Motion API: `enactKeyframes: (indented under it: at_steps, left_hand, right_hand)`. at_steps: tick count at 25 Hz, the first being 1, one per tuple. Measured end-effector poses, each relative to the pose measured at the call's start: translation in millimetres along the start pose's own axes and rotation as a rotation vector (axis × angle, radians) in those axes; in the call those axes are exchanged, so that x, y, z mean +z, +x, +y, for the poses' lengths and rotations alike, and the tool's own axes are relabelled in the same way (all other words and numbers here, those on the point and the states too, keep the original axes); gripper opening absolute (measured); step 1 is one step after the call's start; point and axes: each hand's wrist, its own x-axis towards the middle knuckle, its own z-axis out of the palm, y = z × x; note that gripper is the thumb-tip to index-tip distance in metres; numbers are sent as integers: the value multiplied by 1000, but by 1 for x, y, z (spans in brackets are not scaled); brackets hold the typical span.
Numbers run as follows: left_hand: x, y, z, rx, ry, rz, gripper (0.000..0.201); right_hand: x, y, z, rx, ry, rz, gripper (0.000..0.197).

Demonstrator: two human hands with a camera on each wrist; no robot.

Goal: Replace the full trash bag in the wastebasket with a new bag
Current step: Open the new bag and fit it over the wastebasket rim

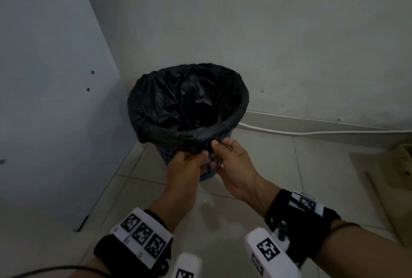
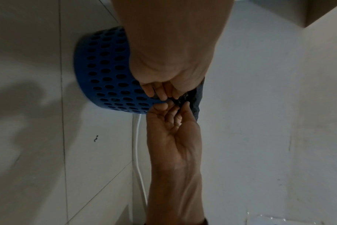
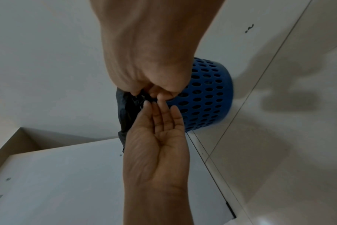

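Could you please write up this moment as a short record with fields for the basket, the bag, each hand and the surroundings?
wastebasket: blue perforated wastebasket, upright on the tiled floor in a corner
bag: black trash bag lines it, edge folded over the rim, mouth open; contents not discernible
left hand: left hand pinches bunched bag edge at the near rim
right hand: right hand pinches the same bunch beside it
surroundings: white cable along the wall base; white panel to the left

Bottom of black bag too dark to read; wastebasket mostly hidden behind both hands; white cable cut off at right edge.
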Motion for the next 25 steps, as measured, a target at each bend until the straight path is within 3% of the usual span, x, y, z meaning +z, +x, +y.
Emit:
enactKeyframes:
  at_steps: [4, 9, 12, 15, 17, 19, 22, 23, 25]
  left_hand:
    - [7, 0, 2, 19, 16, -26, 7]
    - [2, 5, 2, -25, 113, -58, 14]
    - [-1, 5, 3, -71, 84, -153, 20]
    - [-2, 10, 3, -101, 69, -148, 20]
    - [-3, 14, 1, -105, 80, -153, 22]
    - [-3, 15, 0, -100, 74, -128, 20]
    - [0, 15, 2, -81, 45, -56, 14]
    - [1, 15, 3, -78, 39, -34, 12]
    - [4, 15, 6, -86, 17, 0, 11]
  right_hand:
    - [-11, 7, 4, -133, -32, 103, 8]
    - [-24, -2, 19, -491, -593, 10, 27]
    - [-27, 6, 17, -522, -672, -6, 29]
    - [-28, 11, 16, -601, -780, -12, 8]
    - [-29, 13, 17, -614, -861, -49, 13]
    - [-28, 17, 17, -503, -823, -81, 18]
    - [-21, 15, 17, -292, -457, -76, 9]
    - [-19, 13, 18, -338, -424, -59, 6]
    - [-22, 9, 21, -556, -591, -57, 7]
